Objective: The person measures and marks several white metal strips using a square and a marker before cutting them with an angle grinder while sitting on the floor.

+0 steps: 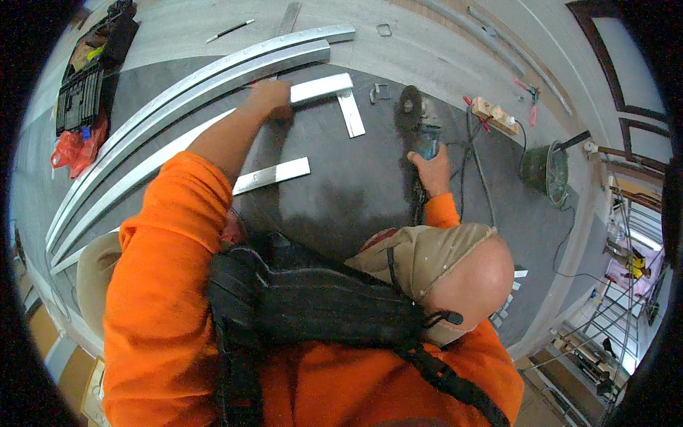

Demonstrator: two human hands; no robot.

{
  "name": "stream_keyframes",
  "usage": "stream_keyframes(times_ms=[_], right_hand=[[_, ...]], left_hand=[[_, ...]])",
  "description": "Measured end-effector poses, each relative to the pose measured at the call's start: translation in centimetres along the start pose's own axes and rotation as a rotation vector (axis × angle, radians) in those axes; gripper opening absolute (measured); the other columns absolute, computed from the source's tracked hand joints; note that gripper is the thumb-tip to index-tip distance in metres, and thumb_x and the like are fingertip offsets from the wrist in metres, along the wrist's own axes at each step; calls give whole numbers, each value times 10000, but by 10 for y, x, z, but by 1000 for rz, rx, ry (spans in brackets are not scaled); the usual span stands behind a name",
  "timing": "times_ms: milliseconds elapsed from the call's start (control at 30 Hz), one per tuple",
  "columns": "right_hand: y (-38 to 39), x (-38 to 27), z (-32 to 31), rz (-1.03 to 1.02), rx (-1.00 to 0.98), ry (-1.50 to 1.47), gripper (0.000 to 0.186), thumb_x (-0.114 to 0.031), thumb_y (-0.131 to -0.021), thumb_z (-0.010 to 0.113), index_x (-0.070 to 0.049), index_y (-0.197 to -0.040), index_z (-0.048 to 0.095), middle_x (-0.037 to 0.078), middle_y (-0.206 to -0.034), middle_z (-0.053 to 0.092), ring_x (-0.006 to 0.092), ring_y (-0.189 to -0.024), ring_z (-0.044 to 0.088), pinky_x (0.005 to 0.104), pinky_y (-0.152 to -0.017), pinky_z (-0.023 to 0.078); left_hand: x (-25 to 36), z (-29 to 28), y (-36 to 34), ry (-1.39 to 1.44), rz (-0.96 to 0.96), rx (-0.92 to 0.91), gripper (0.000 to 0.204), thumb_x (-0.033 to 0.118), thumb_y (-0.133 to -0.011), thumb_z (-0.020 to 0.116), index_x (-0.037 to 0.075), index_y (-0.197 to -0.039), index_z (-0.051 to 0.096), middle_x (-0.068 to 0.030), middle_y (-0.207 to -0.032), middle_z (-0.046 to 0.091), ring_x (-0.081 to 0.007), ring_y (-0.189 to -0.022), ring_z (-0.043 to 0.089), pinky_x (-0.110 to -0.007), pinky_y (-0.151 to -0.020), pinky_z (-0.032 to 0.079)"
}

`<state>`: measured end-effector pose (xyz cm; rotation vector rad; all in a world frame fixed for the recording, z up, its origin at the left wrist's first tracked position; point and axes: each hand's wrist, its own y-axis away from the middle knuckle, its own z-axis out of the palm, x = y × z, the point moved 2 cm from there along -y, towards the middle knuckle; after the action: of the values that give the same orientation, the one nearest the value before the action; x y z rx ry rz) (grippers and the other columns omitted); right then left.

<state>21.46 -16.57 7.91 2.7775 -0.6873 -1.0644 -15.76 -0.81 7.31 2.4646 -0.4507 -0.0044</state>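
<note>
My left hand [271, 97] is closed around a long silver metal profile [321, 88] lying on the dark floor sheet. Under the far end of that profile, a short metal strip [351, 114] sticks out toward me. Closer to my knees lies another cut strip [276, 174]. In my right hand [432, 169] is an angle grinder [429, 140] with a teal body. Its round disc [408, 109] points away from me, to the right of the profile's end and apart from it. My fingers on the grinder's far side are hidden.
Two more long profiles [302, 55] lie beyond the held one. A black toolbox [77, 102] and red plastic bag [72, 152] are at far left. On the right are a power strip [494, 117], cables [478, 168], red-handled pliers [533, 104] and a bucket [554, 173].
</note>
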Motion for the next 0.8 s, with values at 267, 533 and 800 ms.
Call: stream_keyframes(times_ms=[267,533,800], right_hand=[[-18,41,-17,-3,116,-153,697,-302,-694,845,38,-1234,565,211,-1136,677,351,-1026,656,414,-919,499],[3,39,-18,-7,131,-52,712,-306,-710,838,35,-1272,563,216,-1198,661,347,-1116,628,407,-980,468],[-3,45,-27,3,74,-135,738,-295,-693,855,37,-1276,548,216,-1149,673,352,-1054,647,409,-950,484]], left_hand=[[-27,19,48,-24,565,108,497,440,-858,682,48,-1146,580,-208,-1044,679,-414,-940,676,-523,-814,543],[4,82,95,-119,354,-254,491,306,-792,720,-22,-1125,569,-230,-918,697,-412,-903,690,-499,-785,554],[66,18,17,81,319,360,495,298,-807,728,23,-1164,523,-221,-1111,624,-413,-1030,647,-516,-848,547]])
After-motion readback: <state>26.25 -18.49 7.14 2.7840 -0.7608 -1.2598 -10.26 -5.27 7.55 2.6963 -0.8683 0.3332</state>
